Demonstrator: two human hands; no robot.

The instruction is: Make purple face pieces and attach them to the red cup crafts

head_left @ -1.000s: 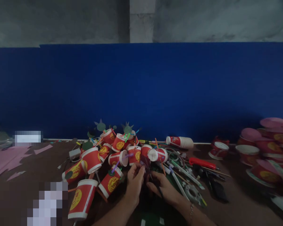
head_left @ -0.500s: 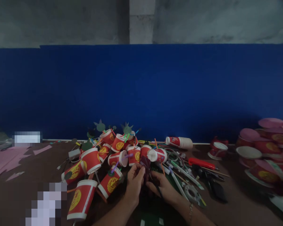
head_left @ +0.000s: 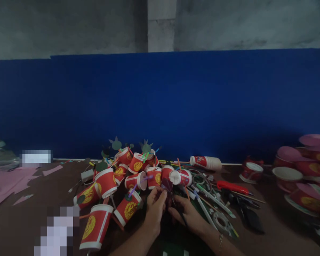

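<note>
My left hand (head_left: pixel 156 207) pinches a piece of dark purple paper (head_left: pixel 167 184) between thumb and fingers, in front of the paper cups. Close on its right, my right hand (head_left: pixel 186 212) is closed around dark-handled scissors (head_left: pixel 183 217). Their thin tip lies against the dark paper; the blades are mostly hidden. Just beyond the hands lie a red paper cup (head_left: pixel 166 172) and another tipped cup (head_left: pixel 184 177) with its pale end toward the left. A red cup with a yellow emblem (head_left: pixel 128 208) leans left of my left hand.
More red cups (head_left: pixel 97 225) with straws and dark green cutouts (head_left: pixel 116 144) pile up at left. A cup stack (head_left: pixel 206 162) lies behind. On the right are a tape roll (head_left: pixel 221 222), a red-handled tool (head_left: pixel 233 187) and pink-topped cups (head_left: pixel 287 175). Pink paper (head_left: pixel 10 181) lies far left.
The view has shifted slightly, so the things on the table appear a little farther right. Both hands keep their hold on the dark paper and the scissors, with little movement.
</note>
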